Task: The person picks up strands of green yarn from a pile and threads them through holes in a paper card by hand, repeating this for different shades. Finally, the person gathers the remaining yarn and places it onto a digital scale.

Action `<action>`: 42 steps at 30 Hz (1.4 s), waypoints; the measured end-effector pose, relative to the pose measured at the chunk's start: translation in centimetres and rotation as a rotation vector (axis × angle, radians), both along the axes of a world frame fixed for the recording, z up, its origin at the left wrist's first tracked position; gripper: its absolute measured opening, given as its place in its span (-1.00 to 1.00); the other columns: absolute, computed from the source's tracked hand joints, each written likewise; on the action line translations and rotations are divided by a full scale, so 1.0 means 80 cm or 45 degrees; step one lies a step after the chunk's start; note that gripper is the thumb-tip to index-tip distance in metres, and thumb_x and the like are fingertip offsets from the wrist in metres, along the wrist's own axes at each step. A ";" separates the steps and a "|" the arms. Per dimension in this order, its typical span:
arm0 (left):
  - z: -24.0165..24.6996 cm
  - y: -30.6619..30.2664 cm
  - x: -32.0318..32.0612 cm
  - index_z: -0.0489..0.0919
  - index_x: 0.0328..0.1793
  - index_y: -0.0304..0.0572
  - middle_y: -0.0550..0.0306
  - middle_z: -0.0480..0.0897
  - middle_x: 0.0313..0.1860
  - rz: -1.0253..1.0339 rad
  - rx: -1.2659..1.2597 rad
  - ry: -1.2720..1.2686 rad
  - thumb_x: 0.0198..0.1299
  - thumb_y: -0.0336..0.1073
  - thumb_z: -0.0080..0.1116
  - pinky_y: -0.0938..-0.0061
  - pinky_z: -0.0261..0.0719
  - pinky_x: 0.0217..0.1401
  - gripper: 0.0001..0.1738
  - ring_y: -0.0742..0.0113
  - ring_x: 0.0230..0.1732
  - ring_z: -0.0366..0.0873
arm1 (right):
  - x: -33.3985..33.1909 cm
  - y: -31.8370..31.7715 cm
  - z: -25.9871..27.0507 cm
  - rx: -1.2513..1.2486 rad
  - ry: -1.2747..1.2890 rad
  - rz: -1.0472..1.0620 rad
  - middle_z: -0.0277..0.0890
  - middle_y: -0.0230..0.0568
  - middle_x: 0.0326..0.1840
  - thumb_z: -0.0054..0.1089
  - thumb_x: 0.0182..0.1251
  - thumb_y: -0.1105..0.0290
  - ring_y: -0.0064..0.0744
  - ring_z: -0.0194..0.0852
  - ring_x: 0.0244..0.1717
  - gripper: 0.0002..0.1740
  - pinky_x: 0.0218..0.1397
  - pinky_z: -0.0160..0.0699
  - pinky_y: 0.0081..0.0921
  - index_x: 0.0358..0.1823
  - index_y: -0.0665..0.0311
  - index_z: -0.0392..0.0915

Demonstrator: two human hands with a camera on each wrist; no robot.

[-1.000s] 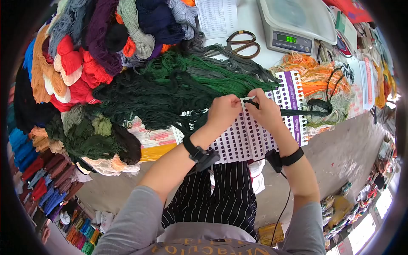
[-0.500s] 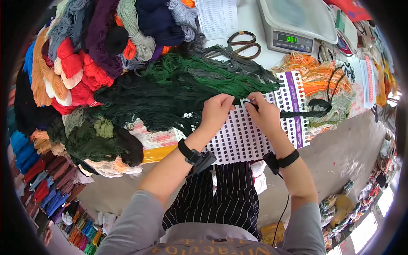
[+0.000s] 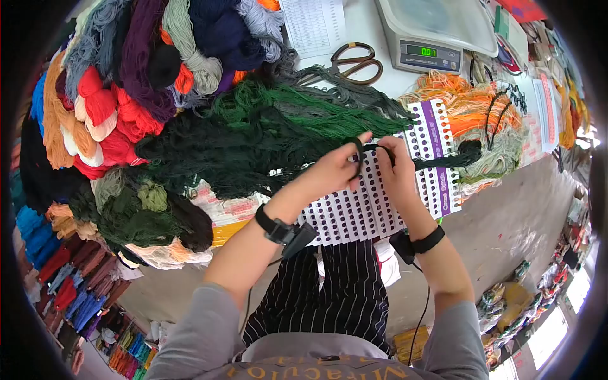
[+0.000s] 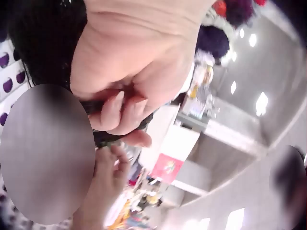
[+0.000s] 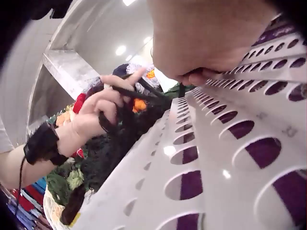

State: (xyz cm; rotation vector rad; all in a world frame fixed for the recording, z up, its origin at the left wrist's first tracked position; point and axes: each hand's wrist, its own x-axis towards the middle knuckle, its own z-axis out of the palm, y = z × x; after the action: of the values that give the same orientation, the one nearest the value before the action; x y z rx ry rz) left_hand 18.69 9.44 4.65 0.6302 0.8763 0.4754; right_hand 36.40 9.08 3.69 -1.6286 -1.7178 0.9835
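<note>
My left hand (image 3: pixel 334 171) has a dark green-black yarn strand (image 3: pixel 360 158) looped around its curled fingers, index finger extended. In the right wrist view the same strand (image 5: pixel 139 97) runs from the left hand (image 5: pixel 98 110) towards the cards. My right hand (image 3: pixel 399 177) pinches the dark yarn at the top edge of white perforated cards (image 3: pixel 351 212); its fingertips are partly hidden. From it a dark yarn tail (image 3: pixel 443 162) stretches right across a card with a purple strip (image 3: pixel 439 149). Dark yarn skeins (image 3: pixel 234 149) lie left of the hands.
Green yarn (image 3: pixel 316 114) lies above the cards. Behind are scissors (image 3: pixel 358 62), a scale (image 3: pixel 430 56) and a printed sheet (image 3: pixel 313 25). Orange yarn (image 3: pixel 465 104) lies at the right, and many coloured skeins (image 3: pixel 120 126) are piled at the left.
My left hand moved left from the right hand, then came back near it with yarn around its fingers. The tail's bunched end shifted slightly left and up. My right hand stayed at the cards' top edge.
</note>
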 end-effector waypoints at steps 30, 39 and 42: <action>-0.010 -0.023 0.001 0.59 -0.13 0.11 0.19 0.48 -0.39 0.070 1.294 1.478 0.12 -0.23 0.24 0.26 0.50 -0.45 -0.82 0.08 -0.46 0.57 | -0.005 0.001 -0.021 0.166 -0.153 -0.001 0.45 -0.13 -0.26 0.05 0.16 0.60 0.01 0.50 -0.40 -0.85 -0.39 0.50 -0.23 -0.25 0.25 0.36; 0.012 -0.027 -0.075 0.62 -0.13 0.00 0.15 0.46 -0.42 0.204 1.360 1.644 0.15 -0.26 0.24 0.33 0.43 -0.54 -0.83 0.12 -0.53 0.52 | -0.019 0.000 -0.009 0.190 -0.535 0.270 0.46 -0.23 -0.23 0.33 0.02 0.35 -0.17 0.50 -0.46 -0.63 -0.38 0.47 -0.32 -0.13 0.20 0.43; 0.010 -0.025 -0.030 0.54 0.05 0.09 0.18 0.48 -0.37 0.081 1.339 1.577 0.17 -0.23 0.22 0.32 0.46 -0.51 -0.70 0.15 -0.47 0.57 | -0.017 0.000 -0.012 0.195 -0.495 0.264 0.45 -0.22 -0.26 0.33 0.02 0.34 -0.17 0.50 -0.46 -0.64 -0.39 0.48 -0.32 -0.15 0.21 0.44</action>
State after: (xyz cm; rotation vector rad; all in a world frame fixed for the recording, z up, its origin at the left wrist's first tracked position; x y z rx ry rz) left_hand 16.30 7.42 5.44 1.9800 1.8115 0.5811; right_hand 35.01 9.10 2.75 -1.6433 -2.1981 0.6311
